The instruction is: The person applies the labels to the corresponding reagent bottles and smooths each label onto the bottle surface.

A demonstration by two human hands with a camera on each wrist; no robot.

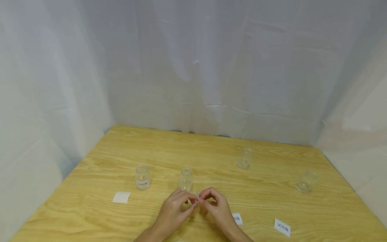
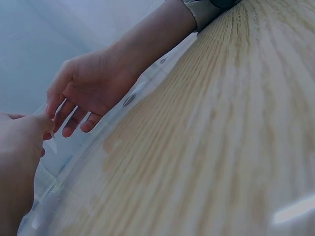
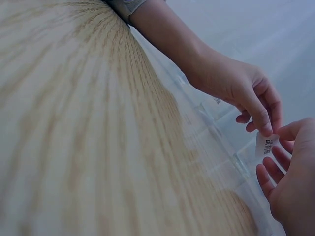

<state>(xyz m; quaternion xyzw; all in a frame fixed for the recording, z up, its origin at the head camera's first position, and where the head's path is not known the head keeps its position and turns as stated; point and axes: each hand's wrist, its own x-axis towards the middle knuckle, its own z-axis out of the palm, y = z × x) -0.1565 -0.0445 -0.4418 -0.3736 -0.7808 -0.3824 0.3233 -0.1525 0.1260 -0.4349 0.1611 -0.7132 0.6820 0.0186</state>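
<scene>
Across the lower frame, the tabletop (image 1: 121, 154) carries a paper square (image 1: 121, 197) at lower left, with a first bottle (image 1: 142, 176) behind and right of it. A second bottle (image 1: 185, 176) is at centre, just behind the left grip (image 1: 176, 205); a third (image 1: 244, 158) lies farther back, right of centre; a fourth (image 1: 306, 181) is far right. Two labels (image 1: 282, 227) lie lower right, beyond the right grip (image 1: 214, 205).

Left hand (image 1: 176, 206), right hand (image 1: 216, 205), pinching (tips apparently touching)
</scene>
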